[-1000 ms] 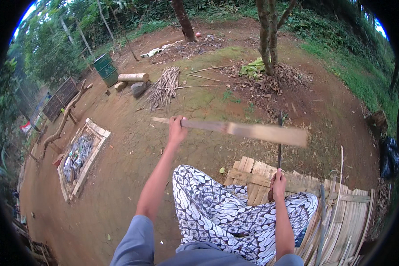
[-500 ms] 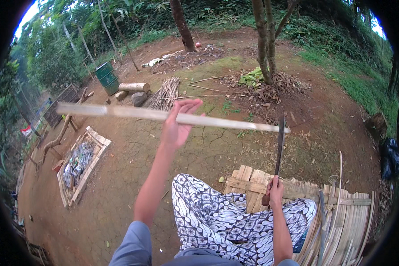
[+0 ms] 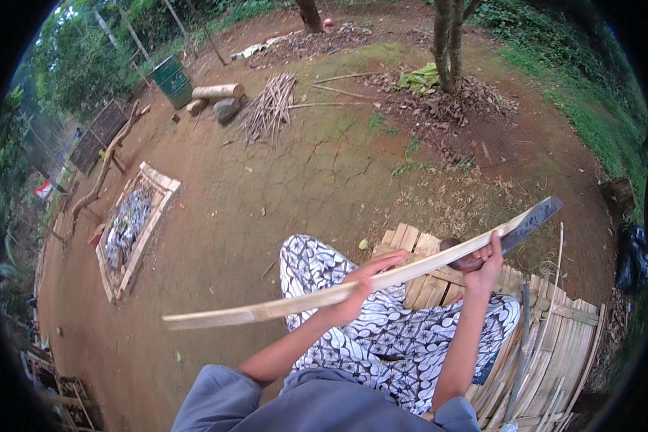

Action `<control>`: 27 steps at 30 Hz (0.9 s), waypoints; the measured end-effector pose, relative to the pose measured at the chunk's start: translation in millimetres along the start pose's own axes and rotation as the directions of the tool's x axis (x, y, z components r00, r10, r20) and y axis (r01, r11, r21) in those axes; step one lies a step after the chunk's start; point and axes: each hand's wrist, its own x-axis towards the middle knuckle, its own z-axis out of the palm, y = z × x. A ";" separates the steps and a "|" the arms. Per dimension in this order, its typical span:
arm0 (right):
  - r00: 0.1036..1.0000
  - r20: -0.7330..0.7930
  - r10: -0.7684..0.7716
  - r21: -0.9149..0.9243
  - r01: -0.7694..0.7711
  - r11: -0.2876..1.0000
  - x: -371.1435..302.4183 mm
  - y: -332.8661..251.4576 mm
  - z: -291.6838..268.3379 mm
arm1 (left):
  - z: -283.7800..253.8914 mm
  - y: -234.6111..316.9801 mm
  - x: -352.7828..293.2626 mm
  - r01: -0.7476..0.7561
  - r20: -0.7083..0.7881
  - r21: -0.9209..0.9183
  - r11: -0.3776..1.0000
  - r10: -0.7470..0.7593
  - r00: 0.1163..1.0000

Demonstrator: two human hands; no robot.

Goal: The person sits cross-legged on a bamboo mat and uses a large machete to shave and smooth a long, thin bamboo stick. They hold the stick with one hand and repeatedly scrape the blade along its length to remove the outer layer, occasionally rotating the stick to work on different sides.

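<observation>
A long pale bamboo strip [image 3: 266, 309] slants across my lap, its right end raised. Around its middle, my left hand [image 3: 349, 304] holds it, fingers extended behind the strip and thumb side toward me. My right hand [image 3: 485, 268] grips a machete with a brown wooden handle [image 3: 453, 255]. Its dark blade [image 3: 531, 227] points away to the right, lying along the strip's far end. Fingers of my right hand also touch the strip there; how firmly they press it is hard to see. My crossed legs in patterned trousers [image 3: 324, 266] are below.
A bamboo slat platform [image 3: 569, 338] lies at the lower right, bearing loose strips. Shavings [image 3: 439, 194] litter the soil ahead. Farther off are a framed pit of litter [image 3: 147, 237], a stick pile [image 3: 270, 104], a log [image 3: 217, 91], a green drum [image 3: 171, 81] and tree trunks [image 3: 448, 43].
The strip has come down and closer to me, its right end now higher. My right hand has raised the machete and turned its blade rightward, bringing it against the strip.
</observation>
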 end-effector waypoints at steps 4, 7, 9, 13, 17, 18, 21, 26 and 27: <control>0.999 0.038 -0.023 -0.012 0.023 1.000 1.1 -10.9 2.6 | -43.6 -22.8 -33.4 0.230 -0.037 0.137 0.963 -0.227 0.973; 0.996 0.060 -0.067 -0.013 0.068 0.998 16.1 -23.6 -18.2 | -96.1 -23.3 -61.5 0.275 -0.337 -0.287 0.917 -0.366 0.867; 0.996 0.028 -0.085 -0.046 0.087 0.995 23.3 -24.8 -19.6 | -132.3 -17.4 -96.2 0.278 0.051 -0.713 0.644 -0.347 0.936; 0.991 -0.011 -0.131 -0.124 0.129 0.984 42.7 -41.8 -22.4 | -116.8 28.7 -101.6 0.668 0.362 -0.355 0.654 -0.562 0.743; 0.990 0.028 -0.138 -0.177 0.140 0.974 70.8 -52.5 -35.5 | -105.8 41.4 -109.5 0.803 0.465 0.053 0.594 -0.726 0.507; 0.989 0.037 -0.140 -0.174 0.144 0.974 74.7 -51.7 -36.9 | -101.9 39.1 -112.6 0.843 0.420 0.122 0.525 -0.796 0.435; 0.987 0.015 -0.157 -0.231 0.156 0.960 78.0 -48.0 -41.9 | -74.7 21.2 -127.9 0.861 0.226 0.197 0.468 -0.877 0.425; 0.970 -0.114 -0.213 -0.584 0.107 0.804 69.8 -23.5 -67.6 | -39.1 -6.7 -117.5 0.552 0.042 0.525 0.648 -0.668 0.743; 0.973 -0.119 -0.198 -0.666 0.069 0.742 60.3 -11.4 -61.0 | -35.2 -7.8 -110.4 0.521 0.023 0.551 0.651 -0.637 0.771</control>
